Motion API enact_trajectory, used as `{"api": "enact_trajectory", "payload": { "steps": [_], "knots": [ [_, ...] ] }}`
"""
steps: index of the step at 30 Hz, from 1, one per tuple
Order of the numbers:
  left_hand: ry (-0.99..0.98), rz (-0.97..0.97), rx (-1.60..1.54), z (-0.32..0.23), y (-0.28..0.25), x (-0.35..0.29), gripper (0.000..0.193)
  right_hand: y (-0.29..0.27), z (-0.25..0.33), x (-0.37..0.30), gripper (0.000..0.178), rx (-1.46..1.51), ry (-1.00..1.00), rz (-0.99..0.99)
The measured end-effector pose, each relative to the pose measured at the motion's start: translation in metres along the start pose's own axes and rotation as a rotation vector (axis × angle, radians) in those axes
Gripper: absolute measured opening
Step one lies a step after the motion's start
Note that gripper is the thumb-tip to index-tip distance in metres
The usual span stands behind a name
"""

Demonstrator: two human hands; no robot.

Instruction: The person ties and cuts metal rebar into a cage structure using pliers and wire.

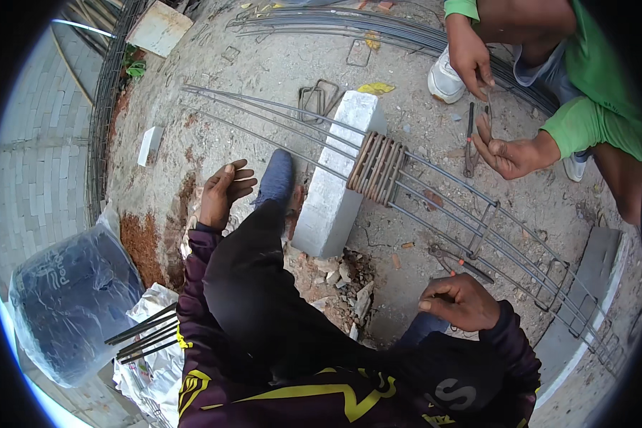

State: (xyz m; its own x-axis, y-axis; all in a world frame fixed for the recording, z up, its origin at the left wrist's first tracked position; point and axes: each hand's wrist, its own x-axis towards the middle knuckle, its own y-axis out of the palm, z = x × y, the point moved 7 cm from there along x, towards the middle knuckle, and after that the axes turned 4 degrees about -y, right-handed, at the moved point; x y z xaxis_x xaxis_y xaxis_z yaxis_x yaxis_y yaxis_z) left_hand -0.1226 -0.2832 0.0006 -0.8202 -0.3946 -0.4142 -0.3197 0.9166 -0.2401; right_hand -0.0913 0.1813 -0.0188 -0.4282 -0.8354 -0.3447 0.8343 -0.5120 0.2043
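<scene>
My left hand is open, its fingers spread above my left knee, with nothing in it. My right hand is closed, thumb against curled fingers; whatever it may hold is hidden. Beyond it, pincers with red-marked handles lie on the ground under the bars. A long rebar cage crosses in front of me, propped on a white concrete block. Bunched rusty stirrups sit on its bars above the block. Farther right along the cage, single stirrups stand spaced apart.
A co-worker's hands hold a thin piece at the upper right. Near them lies another pair of pincers. Loose stirrups and a bundle of bars are at the back. A plastic-wrapped dark container stands left; rubble lies by my feet.
</scene>
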Motion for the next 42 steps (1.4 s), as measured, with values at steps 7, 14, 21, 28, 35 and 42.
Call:
{"api": "enact_trajectory", "payload": {
  "steps": [7, 14, 21, 28, 35, 42],
  "knots": [
    [-0.282, 0.132, -0.508, 0.119, -0.013, 0.128, 0.058, -0.006, 0.087, 0.078, 0.016, -0.217, 0.216, 0.122],
    [-0.235, 0.252, -0.904, 0.109, -0.013, 0.207, 0.079, 0.010, 0.107, 0.147, 0.022, -0.437, 0.425, -0.048],
    [-0.072, 0.670, -1.321, 0.065, 0.021, 0.266, 0.090, 0.000, 0.078, 0.126, 0.035, -0.490, 0.489, -0.816],
    [0.082, 1.025, -1.556, 0.011, 0.024, 0.236, 0.083, 0.006, 0.065, 0.150, 0.060, -0.779, 0.465, -1.206],
    [0.105, 1.062, -1.541, -0.028, 0.016, 0.218, 0.073, 0.016, 0.082, 0.159, 0.067, -0.906, 0.538, -1.315],
    [0.104, 1.146, -1.492, -0.087, 0.010, 0.199, 0.076, 0.011, 0.112, 0.143, 0.071, -0.653, 0.611, -1.526]
  ]
}}
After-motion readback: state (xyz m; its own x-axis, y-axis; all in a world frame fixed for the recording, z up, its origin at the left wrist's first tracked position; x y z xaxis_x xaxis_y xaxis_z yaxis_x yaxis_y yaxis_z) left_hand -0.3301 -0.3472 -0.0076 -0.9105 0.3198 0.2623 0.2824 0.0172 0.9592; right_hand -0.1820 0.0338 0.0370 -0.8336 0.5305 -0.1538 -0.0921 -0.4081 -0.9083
